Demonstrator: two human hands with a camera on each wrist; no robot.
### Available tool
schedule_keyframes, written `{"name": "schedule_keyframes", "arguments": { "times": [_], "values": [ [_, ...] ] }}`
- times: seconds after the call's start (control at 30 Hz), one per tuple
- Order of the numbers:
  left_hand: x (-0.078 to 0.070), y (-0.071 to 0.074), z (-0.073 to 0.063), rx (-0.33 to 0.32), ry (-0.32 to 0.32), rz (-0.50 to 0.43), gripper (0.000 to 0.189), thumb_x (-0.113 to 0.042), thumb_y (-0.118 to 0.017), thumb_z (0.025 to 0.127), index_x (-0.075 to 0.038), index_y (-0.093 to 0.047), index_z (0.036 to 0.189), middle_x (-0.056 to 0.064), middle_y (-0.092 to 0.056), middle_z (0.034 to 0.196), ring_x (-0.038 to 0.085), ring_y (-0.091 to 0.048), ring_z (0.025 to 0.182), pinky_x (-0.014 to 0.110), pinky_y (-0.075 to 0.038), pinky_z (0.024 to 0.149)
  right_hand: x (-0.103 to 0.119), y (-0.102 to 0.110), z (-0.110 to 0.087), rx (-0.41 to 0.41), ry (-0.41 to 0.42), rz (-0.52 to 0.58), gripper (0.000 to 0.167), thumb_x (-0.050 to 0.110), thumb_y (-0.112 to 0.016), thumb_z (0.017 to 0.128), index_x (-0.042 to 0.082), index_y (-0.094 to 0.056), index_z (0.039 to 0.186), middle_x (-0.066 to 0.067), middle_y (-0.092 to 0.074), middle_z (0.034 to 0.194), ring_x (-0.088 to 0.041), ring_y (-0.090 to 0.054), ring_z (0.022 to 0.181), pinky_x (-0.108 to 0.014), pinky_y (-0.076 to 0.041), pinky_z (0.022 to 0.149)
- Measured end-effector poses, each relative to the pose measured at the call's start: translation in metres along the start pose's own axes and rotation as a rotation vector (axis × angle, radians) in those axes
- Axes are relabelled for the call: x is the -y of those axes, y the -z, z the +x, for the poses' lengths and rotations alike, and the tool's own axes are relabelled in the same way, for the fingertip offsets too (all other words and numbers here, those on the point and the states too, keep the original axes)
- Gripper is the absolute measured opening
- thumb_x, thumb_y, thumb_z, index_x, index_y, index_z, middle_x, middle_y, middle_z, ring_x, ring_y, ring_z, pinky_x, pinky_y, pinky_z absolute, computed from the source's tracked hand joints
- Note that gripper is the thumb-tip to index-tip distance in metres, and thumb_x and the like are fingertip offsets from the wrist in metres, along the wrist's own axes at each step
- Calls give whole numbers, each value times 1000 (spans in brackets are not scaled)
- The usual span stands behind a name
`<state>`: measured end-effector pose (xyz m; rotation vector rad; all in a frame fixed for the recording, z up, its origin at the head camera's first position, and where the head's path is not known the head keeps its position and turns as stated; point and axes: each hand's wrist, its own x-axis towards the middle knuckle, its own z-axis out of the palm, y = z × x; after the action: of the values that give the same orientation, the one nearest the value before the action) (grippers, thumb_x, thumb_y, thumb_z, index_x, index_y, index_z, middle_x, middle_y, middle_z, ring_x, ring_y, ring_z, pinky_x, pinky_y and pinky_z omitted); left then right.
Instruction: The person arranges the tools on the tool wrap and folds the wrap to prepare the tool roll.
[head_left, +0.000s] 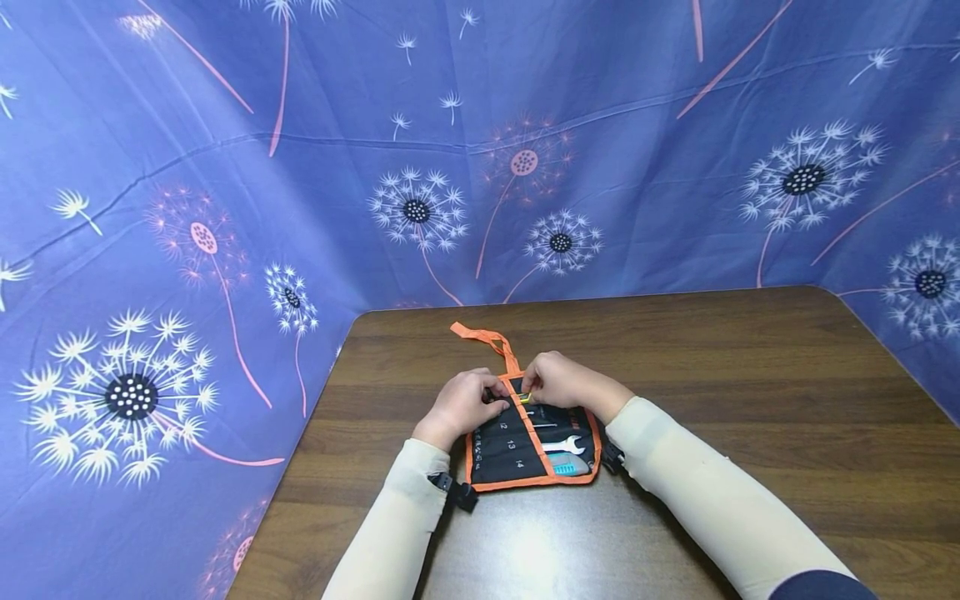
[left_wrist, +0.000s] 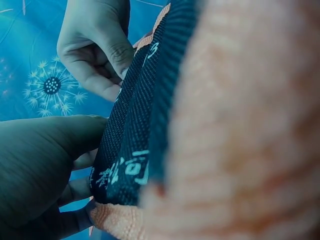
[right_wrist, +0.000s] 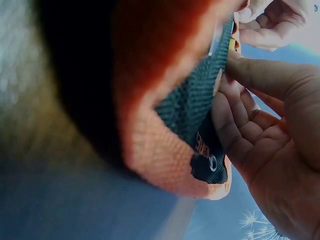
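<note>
A black tool pouch (head_left: 495, 468) with orange edging lies on the table, numbers such as 12, 13 and 14 printed on its left half. My left hand (head_left: 460, 408) grips its upper left part, thumb on the front and fingers behind it in the left wrist view. At the top pocket, my right hand (head_left: 564, 387) pinches a small yellow item (head_left: 526, 399), mostly hidden by the fingers and pocket; I cannot tell its kind. Lower pockets hold an open-end wrench (head_left: 567, 446) and a teal-and-grey utility knife (head_left: 568, 465).
An orange strap (head_left: 480, 334) trails from the pouch's top edge onto the brown wooden table (head_left: 712, 358). Behind the table and along its left side hangs a blue dandelion-print cloth (head_left: 637, 167). Dark straps circle both wrists.
</note>
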<state>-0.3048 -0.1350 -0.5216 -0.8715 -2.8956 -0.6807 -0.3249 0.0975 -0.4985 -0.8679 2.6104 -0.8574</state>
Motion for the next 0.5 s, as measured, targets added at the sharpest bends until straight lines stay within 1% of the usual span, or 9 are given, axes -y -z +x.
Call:
{"name": "schedule_keyframes", "arguments": {
  "times": [0.3, 0.5],
  "values": [
    [-1, -1, 0, 5, 4, 8, 9, -28, -84, 92, -23, -78, 96, -9, -64, 92, 6, -61, 78, 27, -50, 71, 0, -2, 4, 0, -16, -10, 18, -3, -71, 90, 11, -81, 91, 5, -72, 86, -9, -62, 71, -30, -53, 69],
    [-2, 0, 0, 6, 8, 6, 9, -27, -84, 92, -22, -78, 96, -9, -64, 92, 6, -61, 78, 27, -51, 72, 1, -3, 5, -9, -11, -28, 17, -3, -71, 90, 11, -81, 90, 6, -69, 82, -9, -60, 69, -29, -51, 67]
  ]
}}
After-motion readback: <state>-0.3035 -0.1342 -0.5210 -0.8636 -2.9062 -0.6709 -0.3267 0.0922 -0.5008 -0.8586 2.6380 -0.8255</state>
